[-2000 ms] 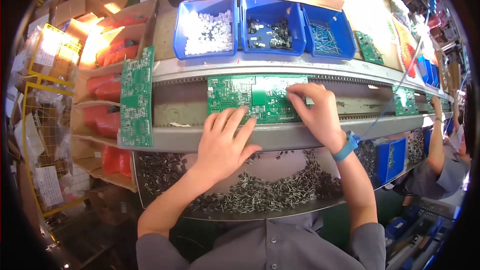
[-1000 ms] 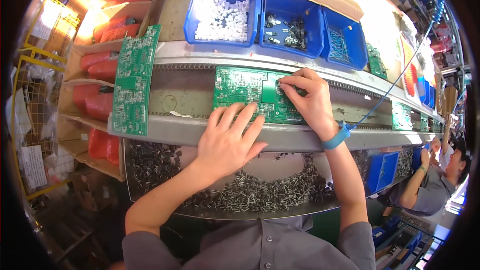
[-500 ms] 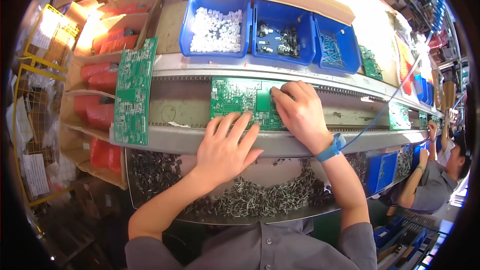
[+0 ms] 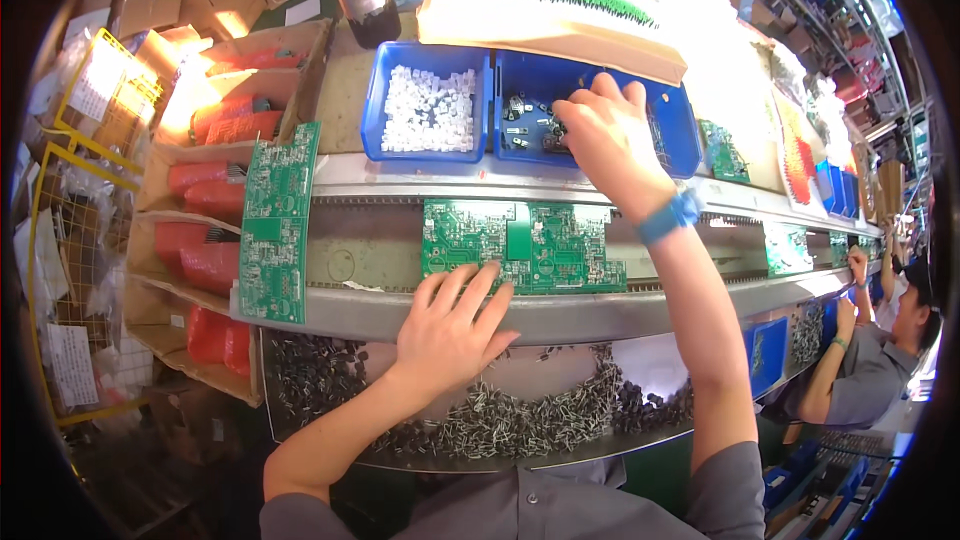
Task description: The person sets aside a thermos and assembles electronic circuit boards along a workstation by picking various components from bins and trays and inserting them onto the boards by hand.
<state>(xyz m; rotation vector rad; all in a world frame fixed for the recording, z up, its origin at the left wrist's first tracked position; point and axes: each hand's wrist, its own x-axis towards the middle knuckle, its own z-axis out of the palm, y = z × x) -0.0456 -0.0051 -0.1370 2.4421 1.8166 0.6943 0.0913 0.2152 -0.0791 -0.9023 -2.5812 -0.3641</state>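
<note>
We have our left hand [image 4: 440,335] spread out, with fingertips at the bottom part of the green board [image 4: 518,240]. The board lies flat between two metal rails [image 4: 570,312], right in front of us. Our right hand [image 4: 612,140], with a blue band [image 4: 668,218] on its wrist, reaches into the middle blue bin [image 4: 520,73], where small black and silver parts [image 4: 518,128] lie. Its fingers are bent, but we cannot tell if they pinch anything. Just left of it, we see another blue bin [image 4: 372,125] full of little white parts [image 4: 430,110]. A second green board [image 4: 275,230] lies across the rails on our left. Nearest us, a tray [image 4: 545,368] holds a big pile of parts with shiny legs [image 4: 530,420].
</note>
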